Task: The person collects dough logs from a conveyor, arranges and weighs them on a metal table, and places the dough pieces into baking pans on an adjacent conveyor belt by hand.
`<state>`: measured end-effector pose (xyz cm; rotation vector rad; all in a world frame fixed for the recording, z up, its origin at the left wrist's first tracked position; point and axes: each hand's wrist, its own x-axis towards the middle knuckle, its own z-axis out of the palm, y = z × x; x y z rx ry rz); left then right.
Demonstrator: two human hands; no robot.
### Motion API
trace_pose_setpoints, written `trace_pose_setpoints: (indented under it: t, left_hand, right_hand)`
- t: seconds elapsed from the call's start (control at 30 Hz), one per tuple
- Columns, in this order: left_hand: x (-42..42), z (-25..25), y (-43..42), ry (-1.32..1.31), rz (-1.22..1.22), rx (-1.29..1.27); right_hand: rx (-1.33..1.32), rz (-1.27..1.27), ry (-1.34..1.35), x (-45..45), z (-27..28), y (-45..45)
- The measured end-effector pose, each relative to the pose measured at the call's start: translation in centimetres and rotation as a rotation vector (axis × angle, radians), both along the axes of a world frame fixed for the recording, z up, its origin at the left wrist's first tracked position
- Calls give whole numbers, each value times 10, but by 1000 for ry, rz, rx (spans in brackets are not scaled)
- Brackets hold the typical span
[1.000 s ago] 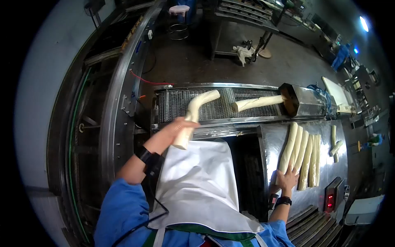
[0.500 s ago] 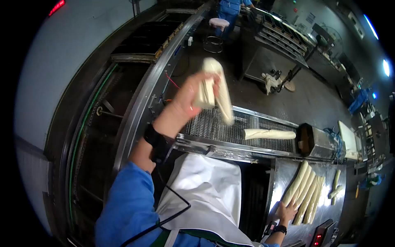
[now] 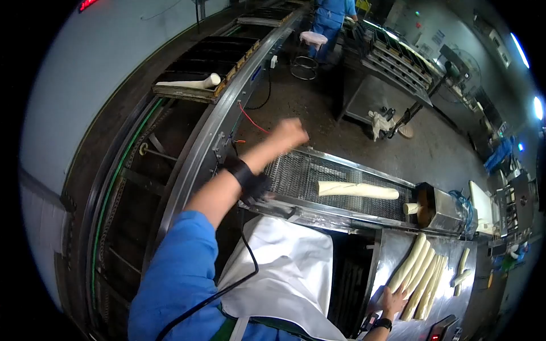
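My left hand (image 3: 289, 134) is raised beyond the near side of the mesh conveyor (image 3: 290, 176), blurred by motion. No dough shows in it, and its fingers are too smeared to read. A pale dough roll (image 3: 190, 83) lies in the near end of a dark tray (image 3: 207, 54) at the upper left. On the mesh belt rests another dough roll (image 3: 358, 190). My right hand (image 3: 393, 300) lies with fingers stretched out against the near end of several long dough rolls (image 3: 418, 273), side by side on the metal table (image 3: 389, 244).
At the belt's right end a short dough end (image 3: 410, 208) shows beside a metal housing (image 3: 441, 207). Small dough pieces (image 3: 462, 273) lie farther right on the table, near a device with a red display (image 3: 443, 329). A person (image 3: 330, 23) stands behind a stool (image 3: 313, 38).
The dough has left my left hand, and a roll now lies in the tray. The belt's roll has shifted left, with another dough end emerging behind it. My right hand stays by the rolls.
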<state>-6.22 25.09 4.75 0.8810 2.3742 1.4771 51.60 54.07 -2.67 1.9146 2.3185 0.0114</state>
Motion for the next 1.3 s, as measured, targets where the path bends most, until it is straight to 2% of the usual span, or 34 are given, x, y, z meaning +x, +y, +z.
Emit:
trace_pose_setpoints:
  t: [0.03, 0.07, 0.13, 0.2, 0.27, 0.33, 0.4, 0.47, 0.57, 0.6, 0.67, 0.73, 0.77, 0.8, 0.87, 0.93, 1.03, 1.1, 1.13, 1.2, 1.3]
  left_hand:
    - [18, -23, 19, 60, -79, -221]
    - [44, -62, 32, 262, -100, -112]
    - [77, -75, 53, 334, -291, -367]
    - [103, -76, 73, 164, -337, -482]
    - [125, -77, 84, 276, -298, -485]
    - [141, -69, 93, 438, -241, -359]
    - [153, -71, 98, 362, -292, -402]
    - [157, -69, 85, 417, -350, -363]
    - [144, -51, 56, 276, -382, -487]
    - [137, -63, 47, 356, -347, -487]
    - [139, -54, 27, 249, -286, -526]
    - [134, -59, 12, -163, -279, -434]
    - [130, -68, 5, -578, -225, -219]
    - [132, -41, -11, -934, -239, 90]
    - [117, -25, -13, -1236, -8, 461]
    - [104, 18, -21, -1039, 67, 663]
    - [111, 95, -35, -510, 170, 834]
    - [110, 120, -47, -259, 232, 946]
    - [103, 124, -58, -165, 289, 912]
    - [84, 126, -84, -83, 398, 945]
    - [28, 93, -138, -196, 591, 1131]
  right_hand:
    - [-3, -6, 0, 1, 1, -2]
    - [14, 13, 1, -2, 3, -5]
    - [26, 17, 1, -6, 9, -10]
    - [11, 58, -1, -8, 16, -13]
    - [5, 78, 1, -7, 14, -10]
    - [18, 84, 0, -5, 8, -7]
    - [28, 73, 18, -9, 15, -12]
    - [-67, 57, 49, -21, 36, -20]
    - [-73, 49, 52, -20, 31, -7]
    - [-88, 52, 49, -18, 31, -6]
    - [-97, 55, 59, -23, 35, -6]
    - [-100, 67, 47, -25, 35, -4]
    - [-103, 47, 63, -27, 35, -3]
    - [-93, 47, 65, -29, 36, -5]
    - [-99, 40, 56, -33, 40, -9]
    - [-87, 38, 59, -37, 42, -13]
    - [-54, 34, 70, -35, 38, -12]
    - [26, 44, 86, -33, 27, -11]
    - [0, 41, 96, -34, 29, -11]
    - [-26, 9, 73, -42, 34, -13]
    - [-78, 47, 164, -48, 35, -11]
